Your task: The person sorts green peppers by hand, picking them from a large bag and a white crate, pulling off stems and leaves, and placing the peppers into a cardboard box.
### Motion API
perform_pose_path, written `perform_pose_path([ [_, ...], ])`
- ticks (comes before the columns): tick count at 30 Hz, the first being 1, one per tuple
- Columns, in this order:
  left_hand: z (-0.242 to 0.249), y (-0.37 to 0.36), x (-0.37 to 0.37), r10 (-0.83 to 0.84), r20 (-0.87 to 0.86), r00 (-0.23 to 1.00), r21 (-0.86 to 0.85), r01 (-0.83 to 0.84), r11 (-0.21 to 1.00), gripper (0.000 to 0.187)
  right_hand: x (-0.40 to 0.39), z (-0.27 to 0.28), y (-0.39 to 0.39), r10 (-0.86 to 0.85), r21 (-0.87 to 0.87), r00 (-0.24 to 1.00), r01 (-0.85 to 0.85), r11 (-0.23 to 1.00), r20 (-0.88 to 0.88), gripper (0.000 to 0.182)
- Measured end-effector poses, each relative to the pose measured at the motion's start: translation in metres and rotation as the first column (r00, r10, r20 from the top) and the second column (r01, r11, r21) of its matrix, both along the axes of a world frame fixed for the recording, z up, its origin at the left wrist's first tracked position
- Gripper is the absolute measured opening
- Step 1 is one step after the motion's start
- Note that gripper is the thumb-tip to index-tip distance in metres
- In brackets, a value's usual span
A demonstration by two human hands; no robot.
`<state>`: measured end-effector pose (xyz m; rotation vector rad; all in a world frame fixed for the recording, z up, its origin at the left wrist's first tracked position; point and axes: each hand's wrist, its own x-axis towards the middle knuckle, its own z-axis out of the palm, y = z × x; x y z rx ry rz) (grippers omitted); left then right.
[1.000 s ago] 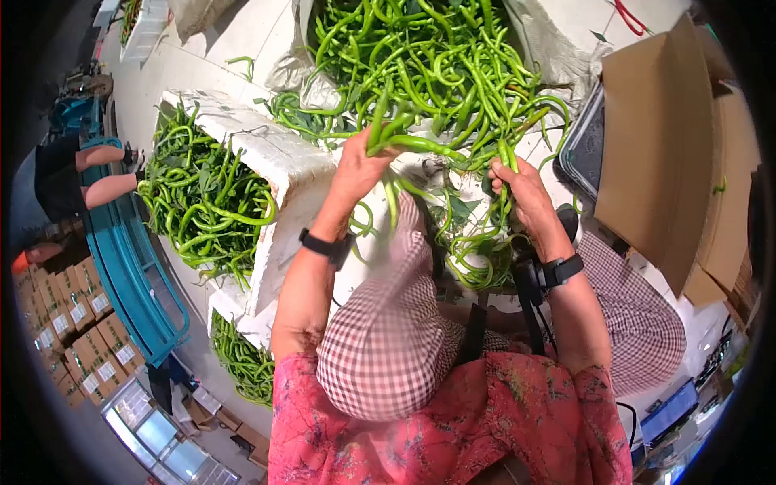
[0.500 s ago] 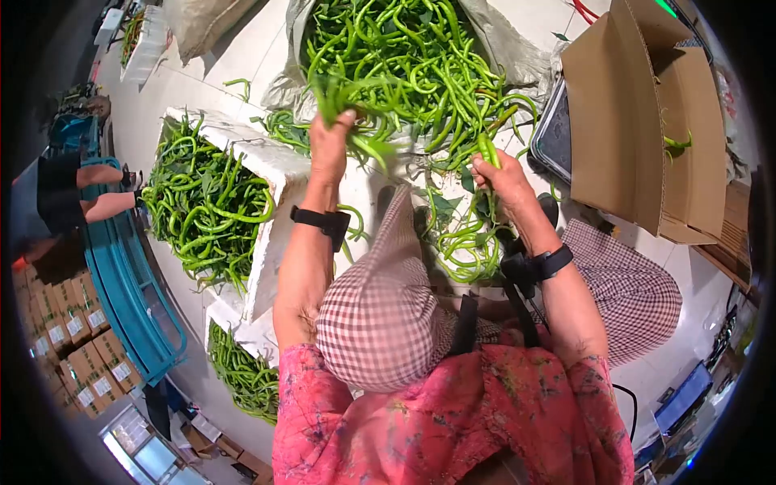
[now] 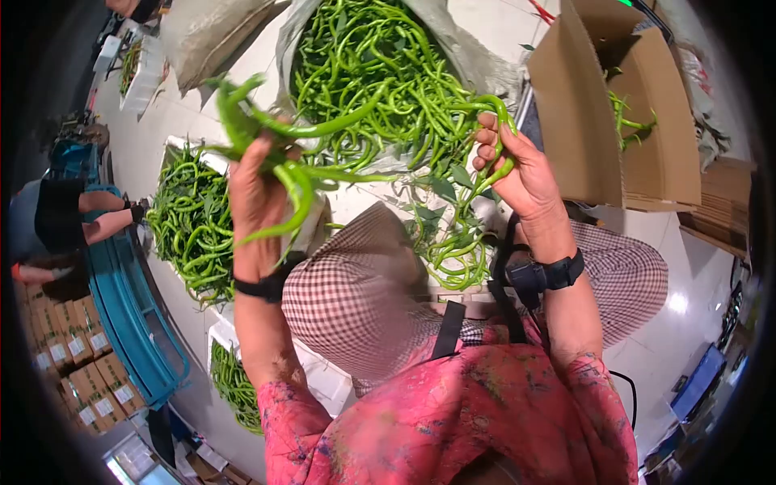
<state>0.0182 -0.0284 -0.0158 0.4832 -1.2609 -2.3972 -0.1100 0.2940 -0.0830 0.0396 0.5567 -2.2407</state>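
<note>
My left hand [image 3: 260,190] is closed around a bunch of long green chili peppers [image 3: 301,198], raised and partly blurred, over the edge of a white foam box heaped with peppers. In my right hand [image 3: 521,166] one or more curved green peppers [image 3: 503,121] are gripped between thumb and fingers. Ahead of both hands, a large pale sack [image 3: 465,48] lies open with a big heap of green peppers [image 3: 380,81] spilling from its mouth. Between my arms, loose peppers [image 3: 459,267] and leaves [image 3: 428,214] lie low down near my knees.
On the left stands the foam box of peppers [image 3: 194,234], with more peppers [image 3: 234,388] behind it. An open cardboard box [image 3: 578,105] at right holds a few peppers. A blue cart [image 3: 133,299], stacked cartons [image 3: 77,323] and another person's legs [image 3: 105,212] are farther left.
My left hand has moved left and nearer with its bunch of peppers. My right hand has risen slightly and turned, still holding peppers. More peppers now show in the cardboard box as the view shifts.
</note>
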Motion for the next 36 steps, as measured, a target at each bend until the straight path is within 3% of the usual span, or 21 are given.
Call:
perform_pose_path([
  [4,0.049,0.021,0.026,0.072,-0.078,0.994,-0.065,-0.077,0.995,0.034,0.009,0.022,0.009,-0.010,-0.106,1.000,0.010,0.994,-0.004,0.031],
  [9,0.100,0.058,0.060,0.060,-0.132,0.989,-0.077,-0.071,0.995,0.033,0.023,0.034,0.023,-0.080,-0.057,0.996,0.082,0.995,0.040,0.030],
  [11,0.116,0.081,0.069,0.123,-0.132,0.984,-0.138,-0.141,0.980,0.033,0.024,0.035,0.033,-0.030,-0.086,0.994,0.021,0.996,-0.102,0.030],
  [13,0.121,0.098,0.079,0.139,-0.073,0.988,-0.049,-0.143,0.989,0.037,0.035,0.049,0.038,-0.026,-0.021,0.982,0.022,1.000,-0.188,0.029],
  [14,0.117,0.104,0.083,0.041,-0.106,0.994,-0.020,-0.044,0.999,0.040,0.043,0.063,0.038,-0.016,0.182,0.944,0.080,0.980,-0.330,0.028],
  [15,0.122,0.128,0.078,0.140,0.006,0.990,-0.186,-0.137,0.973,0.039,0.051,0.077,0.038,0.025,0.364,0.888,0.163,0.917,-0.459,0.028],
  [16,0.120,0.146,0.073,0.132,0.107,0.985,-0.212,-0.108,0.971,0.036,0.056,0.089,0.038,0.142,0.533,0.816,0.224,0.816,-0.560,0.026],
  [17,0.117,0.158,0.068,0.127,0.208,0.970,-0.235,-0.076,0.969,0.034,0.063,0.097,0.035,0.138,0.526,0.813,0.226,0.820,-0.566,0.026],
  [18,0.105,0.161,0.063,0.029,0.257,0.966,-0.235,0.034,0.971,0.032,0.071,0.104,0.031,0.181,0.538,0.704,0.325,0.778,-0.687,0.027],
  [19,0.090,0.163,0.056,-0.071,0.307,0.949,-0.226,0.145,0.963,0.030,0.078,0.108,0.028,0.234,0.533,0.579,0.424,0.733,-0.781,0.028],
  [21,0.070,0.186,0.040,-0.141,0.346,0.928,-0.024,0.159,0.987,0.031,0.090,0.099,0.024,0.429,0.475,0.229,0.589,0.653,-0.874,0.037],
  [22,0.055,0.197,0.034,-0.154,0.323,0.934,-0.023,0.170,0.985,0.033,0.100,0.097,0.019,0.471,0.496,0.208,0.577,0.649,-0.857,0.043],
  [23,0.041,0.205,0.031,-0.163,0.302,0.939,-0.024,0.178,0.984,0.035,0.113,0.074,0.013,0.528,0.388,0.073,0.763,0.516,-0.846,0.040],
  [25,0.025,0.211,0.027,-0.164,0.285,0.944,-0.015,0.176,0.984,0.038,0.112,0.070,0.021,0.648,0.404,-0.018,0.768,0.497,-0.762,0.036],
  [27,0.017,0.211,0.028,-0.168,0.337,0.926,-0.037,0.191,0.981,0.036,0.112,0.062,0.027,0.661,0.421,-0.025,0.753,0.506,-0.750,0.035],
  [30,0.007,0.206,0.029,-0.289,0.352,0.890,0.182,0.238,0.954,0.034,0.106,0.057,0.029,0.730,0.465,-0.047,0.743,0.482,-0.682,0.032],
  [33,-0.006,0.218,0.024,-0.246,0.275,0.930,0.082,0.232,0.969,0.034,0.103,0.049,0.026,0.778,0.464,-0.061,0.772,0.435,-0.626,0.026],
  [34,-0.011,0.225,0.021,-0.168,0.287,0.943,0.067,0.156,0.986,0.035,0.103,0.040,0.023,0.801,0.431,-0.086,0.806,0.406,-0.593,0.025],
  [36,-0.017,0.220,0.022,-0.171,0.318,0.932,0.102,0.145,0.984,0.035,0.103,0.036,0.023,0.836,0.434,-0.118,0.811,0.393,-0.536,0.031],
])
